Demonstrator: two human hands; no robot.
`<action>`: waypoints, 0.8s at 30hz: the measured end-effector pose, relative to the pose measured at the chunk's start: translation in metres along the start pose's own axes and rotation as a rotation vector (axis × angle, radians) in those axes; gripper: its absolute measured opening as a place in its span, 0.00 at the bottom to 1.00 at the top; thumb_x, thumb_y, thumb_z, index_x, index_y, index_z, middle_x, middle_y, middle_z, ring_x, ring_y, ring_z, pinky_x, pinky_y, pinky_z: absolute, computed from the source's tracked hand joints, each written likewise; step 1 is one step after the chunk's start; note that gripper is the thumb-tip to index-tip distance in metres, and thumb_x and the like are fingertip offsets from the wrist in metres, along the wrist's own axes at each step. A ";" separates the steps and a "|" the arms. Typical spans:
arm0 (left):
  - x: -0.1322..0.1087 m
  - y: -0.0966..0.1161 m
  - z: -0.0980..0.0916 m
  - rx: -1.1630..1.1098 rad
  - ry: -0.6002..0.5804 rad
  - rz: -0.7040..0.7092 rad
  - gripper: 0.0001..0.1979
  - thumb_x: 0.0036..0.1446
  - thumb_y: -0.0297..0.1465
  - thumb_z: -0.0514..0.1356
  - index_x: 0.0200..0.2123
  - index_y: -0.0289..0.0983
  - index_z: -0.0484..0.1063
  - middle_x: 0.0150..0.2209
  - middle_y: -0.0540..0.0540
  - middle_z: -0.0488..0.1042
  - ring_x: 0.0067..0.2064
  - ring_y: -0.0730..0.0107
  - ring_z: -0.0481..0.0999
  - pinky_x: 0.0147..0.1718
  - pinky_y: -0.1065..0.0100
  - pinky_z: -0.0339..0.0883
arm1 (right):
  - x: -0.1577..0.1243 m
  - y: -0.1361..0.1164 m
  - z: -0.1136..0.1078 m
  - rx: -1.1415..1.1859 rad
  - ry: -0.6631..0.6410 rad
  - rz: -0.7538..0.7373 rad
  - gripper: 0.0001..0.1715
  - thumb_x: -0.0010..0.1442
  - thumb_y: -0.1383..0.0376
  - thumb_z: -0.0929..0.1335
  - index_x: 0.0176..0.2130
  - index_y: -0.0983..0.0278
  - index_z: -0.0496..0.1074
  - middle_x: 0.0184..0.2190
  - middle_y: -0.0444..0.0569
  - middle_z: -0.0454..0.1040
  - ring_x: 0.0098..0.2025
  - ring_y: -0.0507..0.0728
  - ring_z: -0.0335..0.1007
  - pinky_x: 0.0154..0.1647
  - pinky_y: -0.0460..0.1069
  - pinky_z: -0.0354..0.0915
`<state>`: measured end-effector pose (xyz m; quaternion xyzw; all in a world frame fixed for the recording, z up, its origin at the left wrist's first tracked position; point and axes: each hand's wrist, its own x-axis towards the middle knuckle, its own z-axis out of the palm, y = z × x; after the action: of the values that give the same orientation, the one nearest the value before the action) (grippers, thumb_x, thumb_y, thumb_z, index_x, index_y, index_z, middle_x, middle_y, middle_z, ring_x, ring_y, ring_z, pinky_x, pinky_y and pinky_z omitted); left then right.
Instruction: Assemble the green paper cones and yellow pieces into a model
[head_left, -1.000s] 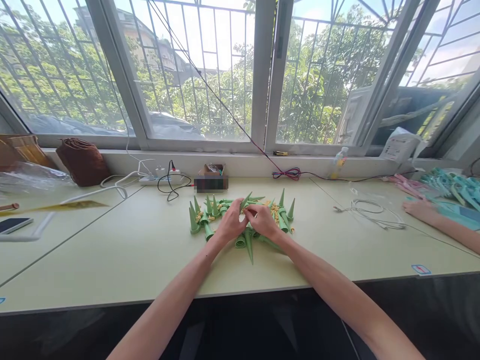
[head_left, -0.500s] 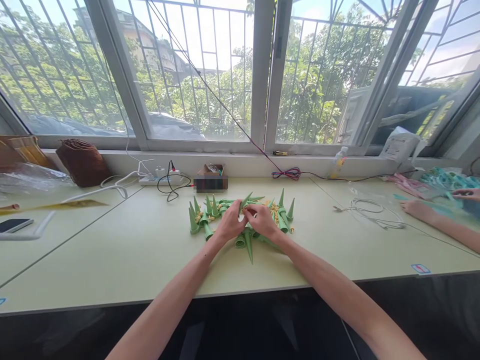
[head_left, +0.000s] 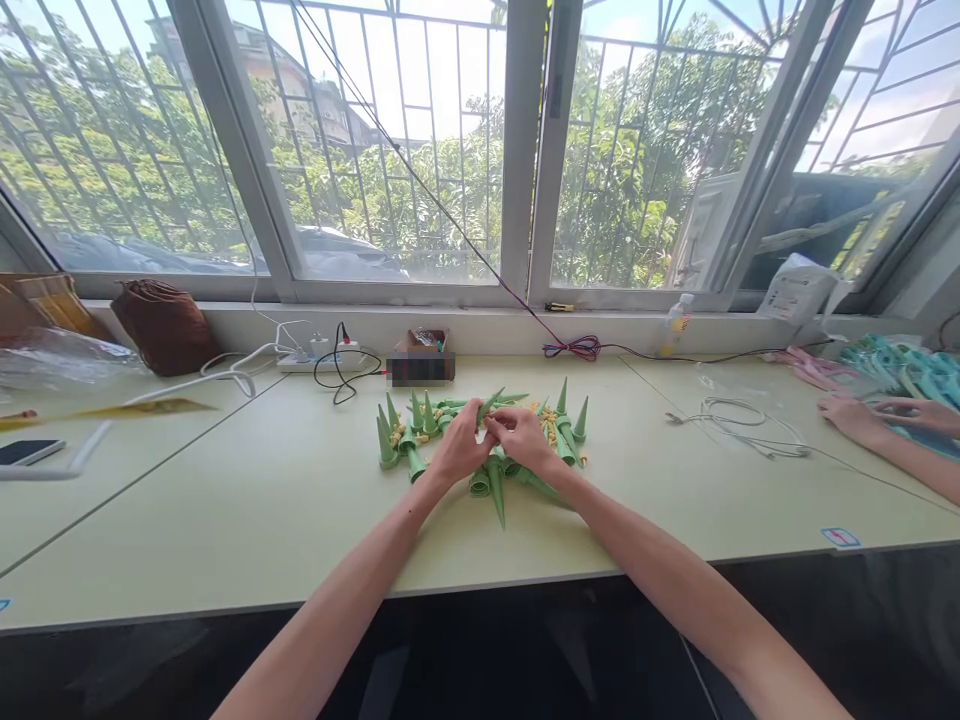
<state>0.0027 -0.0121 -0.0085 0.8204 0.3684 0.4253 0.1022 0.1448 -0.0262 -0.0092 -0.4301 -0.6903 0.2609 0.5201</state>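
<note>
My left hand (head_left: 461,445) is closed around a green plastic spike (head_left: 492,399), whose pointed tip sticks out up and to the right. Thumb and fingers of my right hand (head_left: 525,438) are pinched together at the base end of that spike, touching my left fingertips. Whatever small piece the right fingers hold is hidden. Around both hands are several more green spikes, some upright like the one at the right (head_left: 581,420), others lying down like the one in front (head_left: 498,495). Small yellowish pieces (head_left: 551,430) lie scattered among them.
Behind the spikes stands a small open box (head_left: 424,342), with a power strip (head_left: 300,360) and cables to its left. A coiled white cable (head_left: 739,425) lies to the right. Another person's hands (head_left: 855,420) are at the far right beside teal items (head_left: 900,365).
My hands stay almost still on the green spike. At the far right, the other person's hands have drawn closer together, and the near one has shifted right.
</note>
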 end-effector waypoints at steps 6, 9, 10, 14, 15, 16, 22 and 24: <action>0.000 0.002 -0.001 -0.017 0.011 -0.017 0.07 0.55 0.30 0.56 0.35 0.39 0.57 0.27 0.53 0.63 0.26 0.73 0.61 0.27 0.70 0.57 | 0.000 -0.003 0.001 0.194 -0.043 0.144 0.18 0.55 0.51 0.67 0.27 0.64 0.72 0.21 0.44 0.69 0.20 0.50 0.60 0.19 0.45 0.59; -0.001 0.004 -0.001 -0.030 0.009 -0.030 0.07 0.56 0.31 0.56 0.35 0.39 0.57 0.27 0.54 0.63 0.26 0.74 0.61 0.27 0.70 0.57 | 0.000 -0.005 0.001 0.271 -0.055 0.197 0.20 0.53 0.49 0.68 0.27 0.64 0.72 0.21 0.44 0.68 0.20 0.49 0.61 0.18 0.45 0.61; -0.001 0.004 -0.001 -0.031 0.009 -0.032 0.07 0.56 0.31 0.56 0.35 0.39 0.57 0.27 0.54 0.62 0.26 0.74 0.61 0.27 0.70 0.57 | 0.000 -0.005 0.001 0.289 -0.055 0.210 0.21 0.52 0.48 0.69 0.27 0.64 0.72 0.21 0.44 0.69 0.20 0.49 0.61 0.18 0.45 0.61; -0.001 0.004 -0.001 -0.026 0.020 -0.019 0.08 0.56 0.31 0.56 0.36 0.39 0.57 0.28 0.53 0.63 0.26 0.74 0.61 0.28 0.70 0.57 | 0.000 -0.005 0.000 0.313 -0.059 0.246 0.23 0.52 0.47 0.69 0.27 0.65 0.72 0.20 0.44 0.68 0.19 0.48 0.59 0.16 0.44 0.58; -0.001 0.004 -0.001 -0.025 0.025 -0.017 0.08 0.56 0.31 0.56 0.37 0.39 0.58 0.29 0.53 0.63 0.26 0.74 0.61 0.28 0.70 0.57 | 0.000 -0.005 0.000 0.313 -0.056 0.244 0.23 0.52 0.47 0.69 0.27 0.65 0.72 0.19 0.44 0.68 0.19 0.48 0.59 0.16 0.44 0.57; -0.001 0.004 0.000 -0.025 0.030 -0.016 0.08 0.55 0.30 0.56 0.37 0.39 0.58 0.29 0.53 0.64 0.27 0.74 0.60 0.28 0.70 0.57 | 0.000 -0.006 0.000 0.311 -0.051 0.238 0.23 0.52 0.47 0.69 0.27 0.65 0.72 0.19 0.44 0.68 0.18 0.48 0.59 0.16 0.44 0.57; -0.001 0.003 -0.001 -0.042 0.041 -0.024 0.09 0.53 0.27 0.56 0.38 0.39 0.59 0.31 0.52 0.65 0.27 0.74 0.60 0.28 0.71 0.57 | -0.002 -0.011 0.000 0.272 -0.049 0.216 0.23 0.53 0.47 0.70 0.26 0.64 0.71 0.20 0.44 0.69 0.18 0.48 0.59 0.16 0.44 0.57; 0.000 0.002 -0.001 -0.034 0.048 -0.021 0.11 0.50 0.25 0.56 0.38 0.39 0.60 0.32 0.51 0.65 0.28 0.73 0.61 0.29 0.70 0.58 | -0.002 -0.012 0.000 0.259 -0.080 0.215 0.24 0.53 0.46 0.70 0.25 0.64 0.70 0.19 0.43 0.68 0.18 0.48 0.58 0.16 0.44 0.56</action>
<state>0.0027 -0.0141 -0.0069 0.8040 0.3720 0.4502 0.1117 0.1409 -0.0341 -0.0010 -0.4200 -0.6211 0.4187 0.5123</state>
